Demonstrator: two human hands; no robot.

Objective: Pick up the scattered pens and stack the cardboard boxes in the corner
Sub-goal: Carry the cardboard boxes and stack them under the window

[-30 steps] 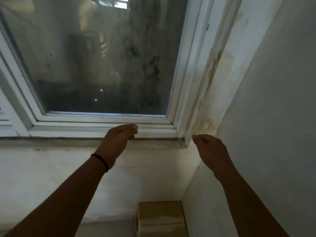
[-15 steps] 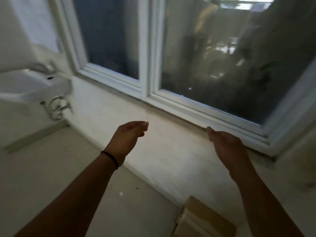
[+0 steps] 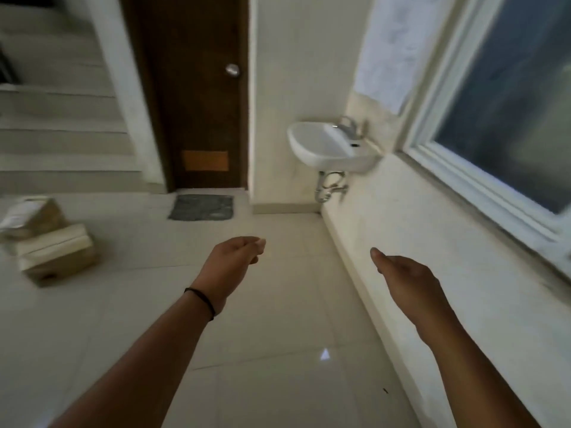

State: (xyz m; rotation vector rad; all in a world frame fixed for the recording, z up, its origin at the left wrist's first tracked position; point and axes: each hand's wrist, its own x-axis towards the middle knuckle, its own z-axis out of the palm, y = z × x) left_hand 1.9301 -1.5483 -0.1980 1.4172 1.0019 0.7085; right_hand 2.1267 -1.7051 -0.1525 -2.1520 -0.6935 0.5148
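Two cardboard boxes lie on the tiled floor at the far left. The lower cardboard box is pale brown and tilted. A smaller cardboard box with a white label rests askew on top of it. My left hand, with a black band on the wrist, hangs over the floor in the middle, fingers loosely curled and holding nothing. My right hand is stretched out beside the low wall, fingers relaxed and empty. Both hands are well to the right of the boxes. No pens are in sight.
A dark wooden door with a grey mat stands ahead. A white wall sink hangs to its right. Stairs rise at the left. The window and low wall run along the right.
The view has swung left, away from the window and the corner boxes, onto the open floor, door and sink. Both hands stayed out in front, empty.
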